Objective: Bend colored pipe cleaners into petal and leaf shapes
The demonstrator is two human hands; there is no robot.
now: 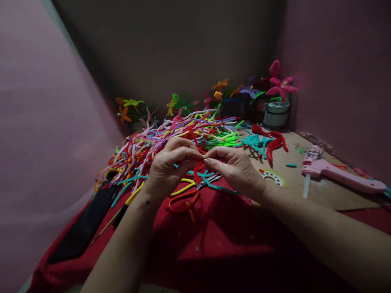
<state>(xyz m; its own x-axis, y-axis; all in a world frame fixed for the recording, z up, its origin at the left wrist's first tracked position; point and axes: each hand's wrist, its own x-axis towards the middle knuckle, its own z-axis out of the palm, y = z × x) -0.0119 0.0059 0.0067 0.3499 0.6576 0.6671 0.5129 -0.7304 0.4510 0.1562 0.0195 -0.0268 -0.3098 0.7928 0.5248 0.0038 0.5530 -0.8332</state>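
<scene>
Pinkish walls [45, 122] close in at both sides of the frame, with a dark panel [171, 49] across the top. Below, a red cloth [220, 248] covers the surface; its edge slants down to the lower left, beside a flat black object [82, 228].

Near the centre I see the left hand [174, 162] and right hand [236, 167] almost meeting, thumb and forefinger of each pressed together on a red stem [198, 169], which hangs between them over the scissors [201, 184].

Behind the hands, a heap of coloured stems [171, 136] crowds the upper middle, leaving little room that way; fuzzy flowers [282, 86] stand beyond it. At right, the board [293, 197] carries a pink glue gun [345, 175], its handle reaching toward the frame's edge. The wider room is toward the bottom centre, where small scraps dot the cloth.
</scene>
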